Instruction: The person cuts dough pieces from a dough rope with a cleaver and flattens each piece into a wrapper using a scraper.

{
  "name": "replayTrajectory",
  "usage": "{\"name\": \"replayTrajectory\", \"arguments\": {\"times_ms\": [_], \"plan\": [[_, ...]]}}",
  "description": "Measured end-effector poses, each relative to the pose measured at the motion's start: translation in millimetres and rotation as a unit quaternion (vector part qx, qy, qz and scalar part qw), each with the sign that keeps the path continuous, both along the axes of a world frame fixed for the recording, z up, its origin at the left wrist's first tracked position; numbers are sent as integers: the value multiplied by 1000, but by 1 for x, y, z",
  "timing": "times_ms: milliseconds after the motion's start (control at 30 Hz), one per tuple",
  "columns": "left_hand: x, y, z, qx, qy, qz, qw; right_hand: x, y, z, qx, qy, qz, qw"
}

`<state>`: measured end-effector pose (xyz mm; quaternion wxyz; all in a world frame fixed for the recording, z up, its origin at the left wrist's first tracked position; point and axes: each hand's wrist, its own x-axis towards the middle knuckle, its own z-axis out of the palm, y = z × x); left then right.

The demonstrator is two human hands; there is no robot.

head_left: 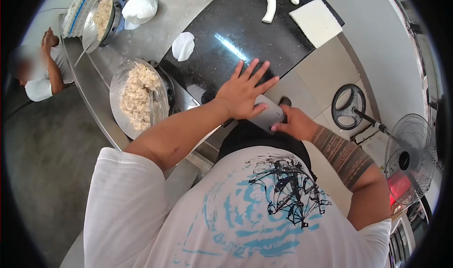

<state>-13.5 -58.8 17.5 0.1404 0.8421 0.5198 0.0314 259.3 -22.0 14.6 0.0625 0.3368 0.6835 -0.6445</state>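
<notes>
Head: flat grey object (268, 118) clasped in right grip (298, 123); left grip (243, 92) splayed, overlapping it.

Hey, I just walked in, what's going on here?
Someone stands at a black counter, their right hand holding a flat grey tool. The left hand is spread open close to it; whether it touches the tool is unclear. On the counter lie a flat white round, a bent white roll and a white square. A bowl of pale mixture stands alongside.

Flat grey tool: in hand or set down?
In hand: the right hand grips one end of the grey tool, thumb over its face.
</notes>
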Motion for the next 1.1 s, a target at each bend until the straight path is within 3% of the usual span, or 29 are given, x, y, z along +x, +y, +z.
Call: {"name": "replayTrajectory", "arguments": {"times_ms": [233, 333, 433, 467, 500, 533, 667, 800, 933, 967, 1100], "plan": [[-40, 56, -3, 129, 41, -4, 991, -37, 42, 16, 191, -29, -2, 981], [-59, 88, -8, 179, 13, -46, 983, -62, 59, 36, 153, -99, -21, 983], [-46, 49, -8, 98, 9, -82, 992, -37, 1, 4, 123, -19, -39, 991], [-32, 27, -6, 37, 35, -81, 995, -27, -27, -1, 168, -9, -53, 984], [-22, 18, -8, 35, -27, -110, 993, -18, -49, -2, 212, 1, -68, 975], [-13, 23, -8, 47, -26, -106, 993, -15, -53, 2, 116, -41, -115, 986], [-14, 61, -3, 128, 35, -83, 988, -23, 0, 25, 156, -108, -71, 979], [-43, 102, 0, 202, 13, -54, 978, -46, 43, 28, 214, -72, -61, 972], [-46, 65, -7, 137, -66, -105, 983, -40, -16, 5, 145, 17, -110, 983], [-38, 41, -19, 76, -50, -107, 990, -34, -38, 2, 120, 50, -124, 984], [-4, 67, -10, 101, -47, -120, 987, -10, -33, 2, 111, -54, -150, 981]]}}
